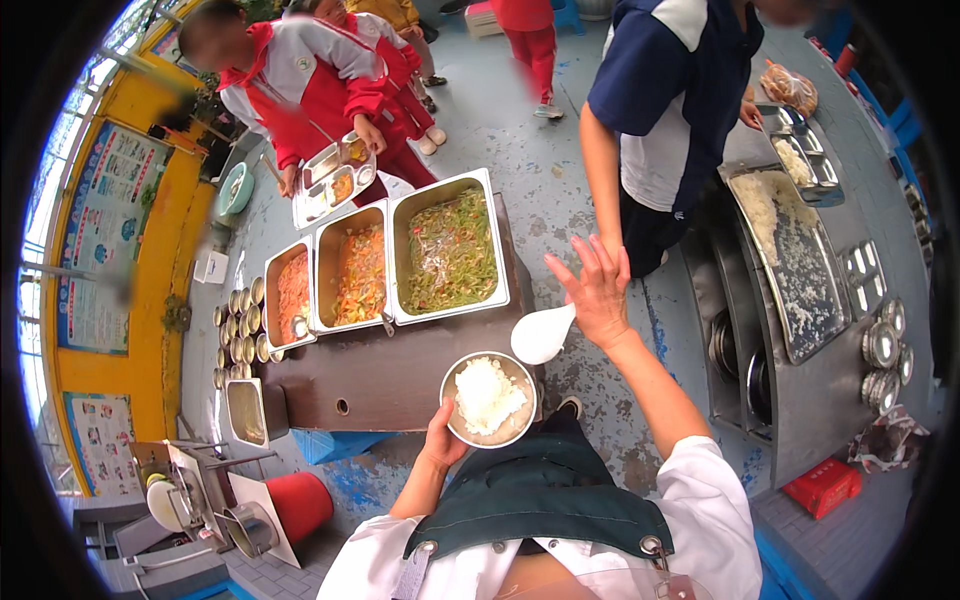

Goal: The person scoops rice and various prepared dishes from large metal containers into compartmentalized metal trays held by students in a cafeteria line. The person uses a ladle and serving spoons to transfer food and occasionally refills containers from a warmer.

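My left hand (445,438) grips the side of a round metal bowl (448,375) that holds a mound of white rice (487,397). To its right, my right hand (600,296) is raised with fingers extended and partly spread. A white scoop or paddle (541,334) meets the left edge of that hand, its broad end beside the bowl; its handle is hidden. A co-worker's forearm (602,180) reaches down behind my right hand, which hides that person's hand, so who holds the scoop is unclear.
Three metal food pans (486,247) stand on a brown table (330,382). Beyond them a person holds a compartment tray (319,206). At right, a metal counter (799,420) bears a rice tray (784,330) and stacked metal bowls (879,345). A red bucket (300,508) stands lower left.
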Action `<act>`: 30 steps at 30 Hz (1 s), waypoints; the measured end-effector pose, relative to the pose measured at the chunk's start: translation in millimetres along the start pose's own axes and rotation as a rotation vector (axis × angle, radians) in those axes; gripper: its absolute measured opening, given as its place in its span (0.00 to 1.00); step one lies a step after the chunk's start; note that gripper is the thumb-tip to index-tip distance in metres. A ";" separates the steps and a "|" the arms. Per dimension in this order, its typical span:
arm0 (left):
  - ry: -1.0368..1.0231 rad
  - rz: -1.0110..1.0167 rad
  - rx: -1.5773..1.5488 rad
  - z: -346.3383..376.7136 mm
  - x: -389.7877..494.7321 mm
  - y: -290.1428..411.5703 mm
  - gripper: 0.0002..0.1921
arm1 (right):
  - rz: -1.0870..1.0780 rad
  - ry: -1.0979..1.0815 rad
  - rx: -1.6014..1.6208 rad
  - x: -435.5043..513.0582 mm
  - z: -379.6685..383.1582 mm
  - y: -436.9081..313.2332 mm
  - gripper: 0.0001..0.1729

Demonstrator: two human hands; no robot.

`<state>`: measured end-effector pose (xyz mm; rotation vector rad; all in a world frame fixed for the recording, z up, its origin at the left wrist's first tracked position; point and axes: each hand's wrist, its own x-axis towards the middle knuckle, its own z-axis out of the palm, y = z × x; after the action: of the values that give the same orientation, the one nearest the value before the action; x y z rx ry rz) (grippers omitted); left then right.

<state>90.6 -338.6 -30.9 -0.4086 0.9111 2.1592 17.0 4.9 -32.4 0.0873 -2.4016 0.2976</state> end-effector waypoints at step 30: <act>0.274 0.316 0.326 -134.9 55.3 420.0 0.33 | -0.130 -0.643 0.443 225.6 152.2 -397.0 0.13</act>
<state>-257.0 -604.5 47.4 -0.4251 1.5446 2.2090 -193.4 -412.6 81.8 0.6204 -2.8893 0.8412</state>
